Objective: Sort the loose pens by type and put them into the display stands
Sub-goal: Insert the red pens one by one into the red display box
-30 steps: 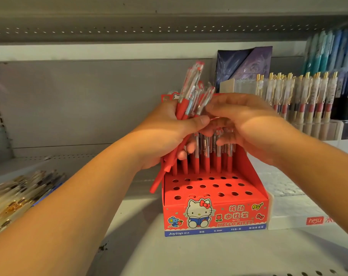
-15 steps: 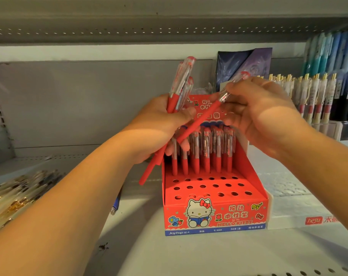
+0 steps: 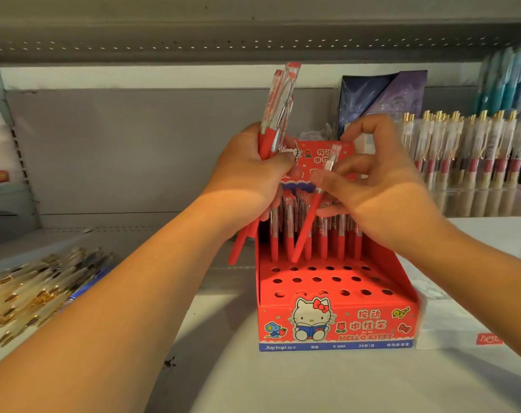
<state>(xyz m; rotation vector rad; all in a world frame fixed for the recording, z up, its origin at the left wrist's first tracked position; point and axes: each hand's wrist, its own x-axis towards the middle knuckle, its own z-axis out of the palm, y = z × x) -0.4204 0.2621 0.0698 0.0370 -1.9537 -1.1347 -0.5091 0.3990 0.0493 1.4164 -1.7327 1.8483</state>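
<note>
Both forearms reach forward over the shelf [image 3: 223, 380]. The left hand [image 3: 247, 177], closed in a fist, grips a bundle of red pens [image 3: 278, 114] at the upper left of the display stand [image 3: 336, 326]. Their long axes run near-upright, clear ends up, red barrels emerging below the fist. The right hand [image 3: 384, 189] pinches a single red pen [image 3: 308, 222] between thumb and fingertips above the stand's rear row, axis tilted, red tip down-left, clear end up-right. The stand front reads "HELLO KITTY" and "Joytop".
</note>
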